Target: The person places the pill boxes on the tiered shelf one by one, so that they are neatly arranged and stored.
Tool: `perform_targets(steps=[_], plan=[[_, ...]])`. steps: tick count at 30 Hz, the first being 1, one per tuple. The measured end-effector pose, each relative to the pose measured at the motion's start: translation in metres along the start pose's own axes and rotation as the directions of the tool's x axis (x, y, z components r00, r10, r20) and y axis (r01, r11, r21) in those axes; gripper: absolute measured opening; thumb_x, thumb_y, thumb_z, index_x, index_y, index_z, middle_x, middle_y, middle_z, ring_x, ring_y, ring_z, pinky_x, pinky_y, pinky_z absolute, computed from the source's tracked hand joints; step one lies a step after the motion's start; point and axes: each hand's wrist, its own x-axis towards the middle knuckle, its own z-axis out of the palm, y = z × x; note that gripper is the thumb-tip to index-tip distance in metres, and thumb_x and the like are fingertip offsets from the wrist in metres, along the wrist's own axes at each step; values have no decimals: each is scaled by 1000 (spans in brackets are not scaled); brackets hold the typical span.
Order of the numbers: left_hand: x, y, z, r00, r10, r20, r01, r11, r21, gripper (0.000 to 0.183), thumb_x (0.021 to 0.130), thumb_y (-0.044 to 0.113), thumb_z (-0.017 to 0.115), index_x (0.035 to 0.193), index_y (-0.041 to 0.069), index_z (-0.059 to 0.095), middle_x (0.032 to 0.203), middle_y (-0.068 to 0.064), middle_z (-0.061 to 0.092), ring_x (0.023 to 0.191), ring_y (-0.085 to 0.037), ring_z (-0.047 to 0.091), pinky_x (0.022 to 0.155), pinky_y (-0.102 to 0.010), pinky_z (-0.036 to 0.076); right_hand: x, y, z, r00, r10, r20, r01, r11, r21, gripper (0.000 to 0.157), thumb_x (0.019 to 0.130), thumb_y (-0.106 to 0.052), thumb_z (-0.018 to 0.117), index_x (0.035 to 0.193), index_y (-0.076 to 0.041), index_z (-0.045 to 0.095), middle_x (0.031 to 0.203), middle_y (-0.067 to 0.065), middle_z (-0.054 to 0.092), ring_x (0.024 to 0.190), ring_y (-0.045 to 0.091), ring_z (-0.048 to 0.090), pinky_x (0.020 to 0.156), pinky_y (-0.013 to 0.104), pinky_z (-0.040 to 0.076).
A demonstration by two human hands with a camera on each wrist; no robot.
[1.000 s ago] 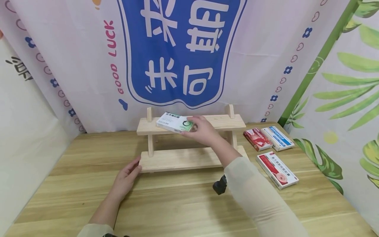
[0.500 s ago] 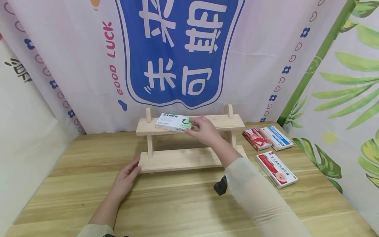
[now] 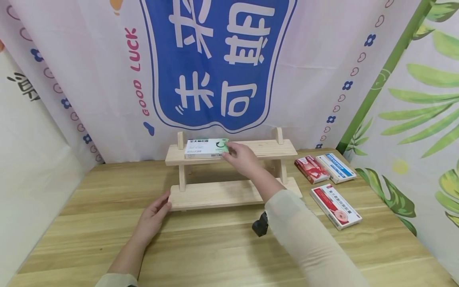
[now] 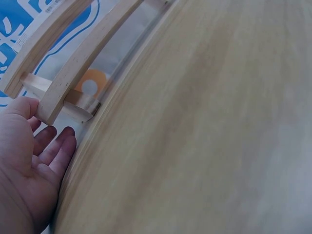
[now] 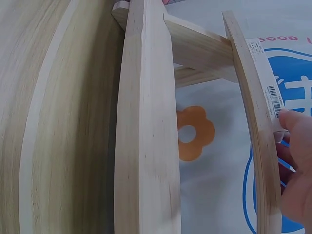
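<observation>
A flat white-and-green medicine box [image 3: 204,148] lies on the left part of the upper board of a two-tier wooden display stand [image 3: 215,194]. My right hand [image 3: 242,158] pinches its right end between thumb and fingers. The right wrist view shows the box's barcoded side [image 5: 273,92] along the board's edge, with part of my right hand [image 5: 297,168] at its end. My left hand [image 3: 152,217] holds the left end of the lower board. In the left wrist view, the thumb of my left hand [image 4: 29,161] touches the board end; the other fingers are loosely bent below.
To the right of the stand lie a red box [image 3: 312,168], a blue-and-white box [image 3: 336,167] and a red-and-white box [image 3: 336,205] on the wooden table [image 3: 201,255]. A printed cloth [image 3: 308,79] hangs behind the stand.
The medicine box has turned from slanted to nearly parallel with the upper board and shifted slightly left, with my right hand on it. My left hand has stayed at the lower board.
</observation>
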Motion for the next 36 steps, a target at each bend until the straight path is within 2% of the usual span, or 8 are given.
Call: perform_targets(steps=[6, 14, 27, 29, 32, 34, 36], plan=[[0, 0, 2, 1000, 1, 3, -1, 1000, -8, 57, 104, 39, 46, 152, 11, 34, 160, -11, 29, 149, -28, 26, 120, -41, 26, 1, 0, 3, 1000, 12, -1, -12, 1000, -18, 51, 100, -35, 55, 146, -13, 47, 146, 9, 53, 136, 25, 48, 116, 38, 39], [0, 0, 4, 1000, 5, -3, -5, 1000, 3, 57, 104, 40, 46, 152, 10, 35, 160, -12, 31, 147, -27, 29, 118, -36, 29, -5, 3, 1, 999, 26, -28, -24, 998, 56, 58, 96, -40, 60, 147, -16, 45, 148, 9, 50, 137, 26, 48, 116, 39, 39], [0, 1, 3, 1000, -4, -13, 4, 1000, 6, 57, 104, 39, 46, 152, 12, 35, 160, -11, 31, 147, -28, 29, 119, -40, 28, -23, 21, -19, 998, 24, -54, -18, 993, 117, 59, 95, -41, 61, 146, -16, 45, 150, 10, 48, 136, 31, 48, 115, 46, 41], [0, 1, 3, 1000, -8, -13, 8, 1000, 7, 57, 104, 40, 46, 152, 12, 35, 159, -11, 31, 147, -28, 30, 117, -33, 32, -27, 25, -23, 998, 31, -61, -23, 992, 126, 60, 95, -42, 62, 146, -17, 44, 151, 9, 47, 136, 31, 47, 115, 46, 40], [0, 1, 3, 1000, -14, -12, 14, 1000, -6, 57, 104, 39, 46, 152, 10, 34, 159, -13, 32, 146, -28, 31, 107, -12, 38, -33, 31, -29, 996, 45, -71, -34, 988, 149, 61, 94, -42, 63, 147, -19, 44, 152, 7, 46, 136, 31, 48, 112, 48, 43], [1, 2, 3, 1000, -16, -11, 16, 1000, -20, 58, 104, 38, 46, 152, 10, 34, 159, -14, 32, 146, -28, 32, 96, 0, 37, -38, 35, -33, 995, 48, -85, -33, 985, 171, 62, 93, -41, 64, 147, -18, 44, 152, 7, 46, 134, 31, 49, 110, 48, 45], [1, 1, 3, 1000, -9, -9, 8, 999, -40, 57, 104, 36, 46, 152, 8, 33, 158, -16, 32, 145, -28, 33, 90, 5, 34, -43, 40, -37, 994, 31, -107, -9, 979, 203, 62, 93, -37, 66, 146, -13, 45, 151, 11, 45, 131, 33, 53, 107, 49, 48]])
